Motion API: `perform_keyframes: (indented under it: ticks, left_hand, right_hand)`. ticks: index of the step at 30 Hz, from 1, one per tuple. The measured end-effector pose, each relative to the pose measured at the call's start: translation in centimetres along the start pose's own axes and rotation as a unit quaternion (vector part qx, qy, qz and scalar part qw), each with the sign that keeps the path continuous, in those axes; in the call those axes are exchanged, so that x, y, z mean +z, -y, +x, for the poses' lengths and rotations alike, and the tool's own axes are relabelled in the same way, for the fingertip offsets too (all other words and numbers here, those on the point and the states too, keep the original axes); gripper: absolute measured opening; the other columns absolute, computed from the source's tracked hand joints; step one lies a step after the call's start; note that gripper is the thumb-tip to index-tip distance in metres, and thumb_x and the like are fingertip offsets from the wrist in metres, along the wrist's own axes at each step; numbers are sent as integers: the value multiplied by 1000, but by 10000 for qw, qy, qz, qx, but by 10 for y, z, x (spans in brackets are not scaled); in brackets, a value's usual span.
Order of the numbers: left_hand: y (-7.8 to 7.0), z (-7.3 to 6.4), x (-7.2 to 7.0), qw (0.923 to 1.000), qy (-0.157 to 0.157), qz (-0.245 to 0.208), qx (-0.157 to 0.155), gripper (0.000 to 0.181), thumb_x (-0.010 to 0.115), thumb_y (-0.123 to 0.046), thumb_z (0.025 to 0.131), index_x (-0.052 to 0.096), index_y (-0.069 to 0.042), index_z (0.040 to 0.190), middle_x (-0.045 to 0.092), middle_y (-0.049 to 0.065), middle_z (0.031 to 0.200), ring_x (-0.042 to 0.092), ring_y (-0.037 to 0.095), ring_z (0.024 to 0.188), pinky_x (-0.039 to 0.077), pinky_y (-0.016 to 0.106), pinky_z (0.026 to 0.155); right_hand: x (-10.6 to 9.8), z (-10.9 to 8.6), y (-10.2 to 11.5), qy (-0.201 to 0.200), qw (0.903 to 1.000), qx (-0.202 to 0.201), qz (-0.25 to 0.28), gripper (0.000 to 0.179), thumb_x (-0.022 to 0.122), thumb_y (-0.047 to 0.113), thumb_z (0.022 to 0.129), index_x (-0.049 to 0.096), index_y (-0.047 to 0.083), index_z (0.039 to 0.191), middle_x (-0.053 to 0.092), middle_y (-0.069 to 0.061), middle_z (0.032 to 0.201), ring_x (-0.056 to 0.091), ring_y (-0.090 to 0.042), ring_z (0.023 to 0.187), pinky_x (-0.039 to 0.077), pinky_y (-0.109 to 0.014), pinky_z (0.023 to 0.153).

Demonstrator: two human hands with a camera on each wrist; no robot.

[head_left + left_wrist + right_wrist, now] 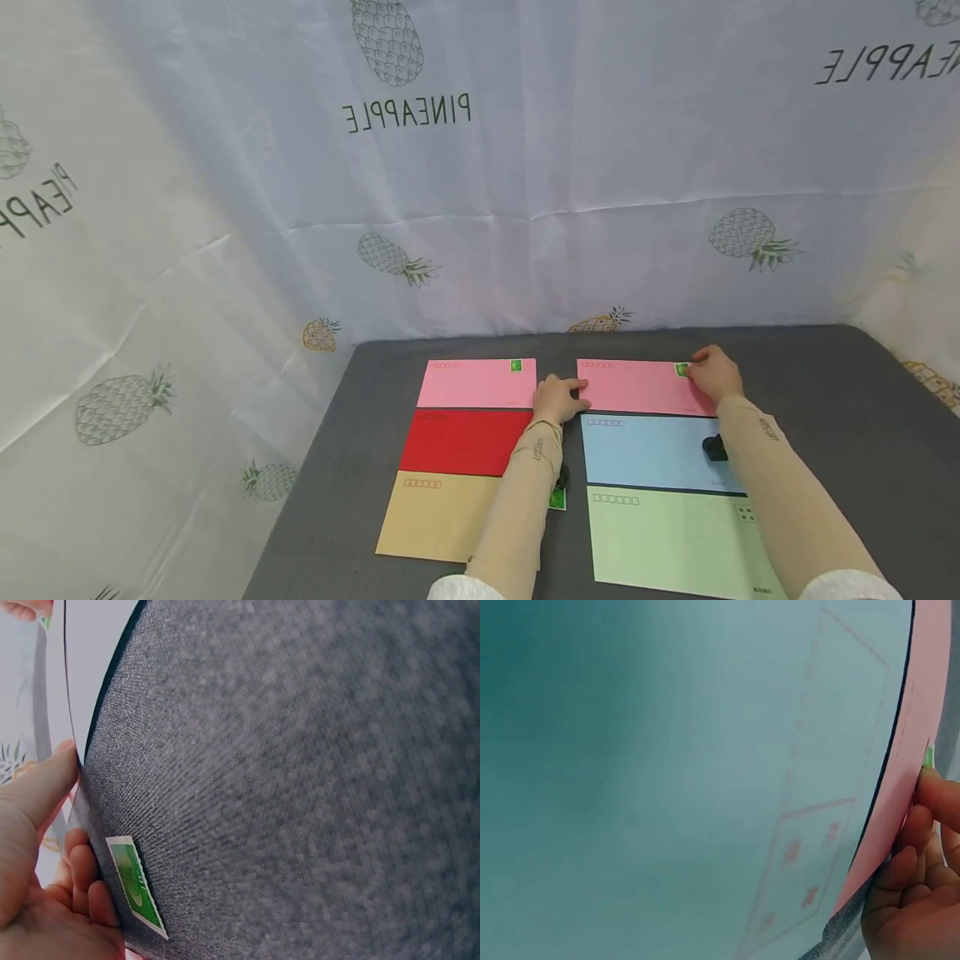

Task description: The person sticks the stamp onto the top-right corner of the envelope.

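Observation:
My left hand [557,398] has its thumb and forefinger extended at the left edge of the right-hand pink envelope [637,387]. Its thumb touches the paper edge in the left wrist view, and its other fingers lie loosely bent. At that envelope's top right corner, my right hand [716,373] pinches a green stamp [681,369] by its right side. Part of this stamp [928,756] is hidden behind the fingertips in the right wrist view. Below lie a light blue envelope [645,450] and a pale green one [667,542], partly covered by the right forearm.
In the left column lie a pink envelope [472,383] with a green stamp [516,365], a red envelope [461,442] and a tan one [442,517]. Another green stamp [557,498] lies on the dark grey table [330,500] beside the left forearm. A pineapple-print curtain [525,167] hangs behind.

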State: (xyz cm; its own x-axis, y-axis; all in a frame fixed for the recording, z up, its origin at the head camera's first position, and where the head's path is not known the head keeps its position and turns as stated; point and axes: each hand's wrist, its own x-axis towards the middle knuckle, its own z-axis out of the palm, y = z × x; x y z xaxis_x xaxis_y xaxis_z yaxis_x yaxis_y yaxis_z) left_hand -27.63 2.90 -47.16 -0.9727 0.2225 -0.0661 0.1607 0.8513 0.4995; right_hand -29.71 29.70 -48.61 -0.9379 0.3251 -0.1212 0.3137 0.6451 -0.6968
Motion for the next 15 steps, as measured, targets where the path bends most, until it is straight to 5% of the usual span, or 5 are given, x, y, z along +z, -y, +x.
perform_keyframes:
  ticks: [15]
  left_hand:
    - [2,4,4,10000,12,-66,-22,44,69,-32,83,60,-31,125,56,10,117,48,21,100,42,33,85]
  right_hand:
    - [1,2,-3,-128,9991,-103,-378,30,49,12,92,45,-8,115,50,-32,115,47,-43,100,40,-55,92]
